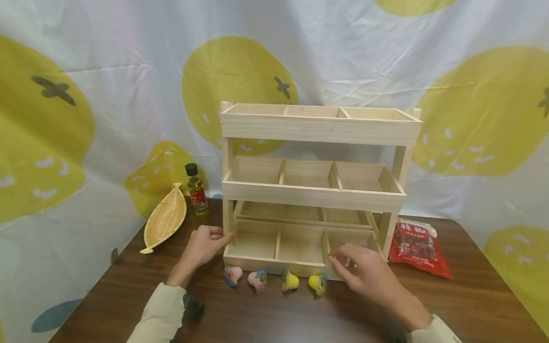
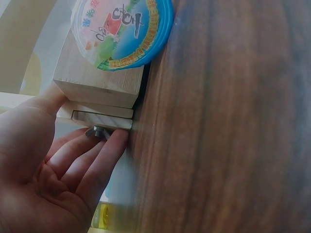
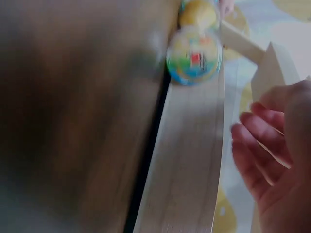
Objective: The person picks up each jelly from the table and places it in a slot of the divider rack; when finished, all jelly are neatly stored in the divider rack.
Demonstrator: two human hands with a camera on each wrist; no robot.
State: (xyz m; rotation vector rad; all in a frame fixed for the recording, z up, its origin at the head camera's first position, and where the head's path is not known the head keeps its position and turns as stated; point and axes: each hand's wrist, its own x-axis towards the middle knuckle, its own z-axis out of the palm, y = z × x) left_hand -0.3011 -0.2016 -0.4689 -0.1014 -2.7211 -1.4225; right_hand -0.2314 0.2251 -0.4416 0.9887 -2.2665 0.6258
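Note:
A three-tier wooden rack (image 1: 315, 192) with divided trays stands on the table. My left hand (image 1: 205, 245) grips its lower left corner, thumb inside; in the left wrist view the fingers lie outside near a wing nut (image 2: 97, 131). My right hand (image 1: 366, 270) is over the bottom tray's right compartment, fingers loosely bent with nothing between them in the right wrist view. Something purplish shows partly behind it, too hidden to tell. Before the rack lie two pink cups (image 1: 234, 275) and two yellow cups (image 1: 290, 281), small, with printed lids (image 2: 121, 34).
At the left, a boat-shaped woven basket (image 1: 165, 219) leans by a black-capped bottle (image 1: 197, 193). A red plastic packet (image 1: 418, 247) lies right of the rack. A fruit-patterned cloth (image 1: 326, 57) hangs behind the dark wooden table (image 1: 257, 319).

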